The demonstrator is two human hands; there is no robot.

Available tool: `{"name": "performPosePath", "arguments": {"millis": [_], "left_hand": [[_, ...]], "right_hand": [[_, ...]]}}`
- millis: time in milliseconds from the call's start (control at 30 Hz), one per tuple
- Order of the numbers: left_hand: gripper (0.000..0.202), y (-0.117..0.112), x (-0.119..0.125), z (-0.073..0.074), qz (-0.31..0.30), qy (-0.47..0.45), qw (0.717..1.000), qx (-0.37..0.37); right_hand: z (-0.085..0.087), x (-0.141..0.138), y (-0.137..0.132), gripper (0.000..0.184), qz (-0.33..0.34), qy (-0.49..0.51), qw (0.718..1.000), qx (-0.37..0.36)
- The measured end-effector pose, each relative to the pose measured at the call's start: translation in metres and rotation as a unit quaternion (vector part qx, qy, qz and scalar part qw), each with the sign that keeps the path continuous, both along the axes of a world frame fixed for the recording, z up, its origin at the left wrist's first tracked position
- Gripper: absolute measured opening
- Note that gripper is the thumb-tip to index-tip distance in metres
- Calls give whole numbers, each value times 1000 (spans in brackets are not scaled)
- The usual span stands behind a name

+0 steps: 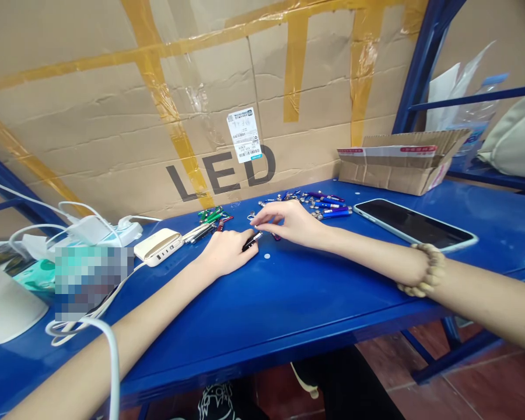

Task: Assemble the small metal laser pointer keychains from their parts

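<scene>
My left hand grips black tube; right hand narrow, can't tell if holding. Loose grip could drop tube.

The blue tabletop offers room in front; cardboard blocks the back.

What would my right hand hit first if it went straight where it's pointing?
Probably the green pen-like pieces, just beyond your left hand; depth is unclear, so it might brush that hand first.
</scene>
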State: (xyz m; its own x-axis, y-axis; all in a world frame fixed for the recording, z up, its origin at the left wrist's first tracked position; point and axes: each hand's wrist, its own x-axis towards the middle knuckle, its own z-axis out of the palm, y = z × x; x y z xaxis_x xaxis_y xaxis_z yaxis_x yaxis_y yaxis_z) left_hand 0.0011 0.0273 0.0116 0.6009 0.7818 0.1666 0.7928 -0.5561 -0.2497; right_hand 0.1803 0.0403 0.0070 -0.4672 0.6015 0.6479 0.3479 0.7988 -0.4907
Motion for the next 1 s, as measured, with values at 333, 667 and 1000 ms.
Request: {"name": "performPosePath", "arguments": {"millis": [333, 667, 1000], "left_hand": [[40, 4, -1, -2, 0, -4, 1000, 0], [39, 4, -2, -3, -3, -3, 1000, 9], [40, 4, -1, -3, -3, -7, 1000, 8]], "right_hand": [[2, -1, -4, 14, 6, -9, 999, 44], [0, 1, -2, 15, -6, -9, 997, 79], [2, 0, -3, 14, 4, -38, 998, 53]]}}
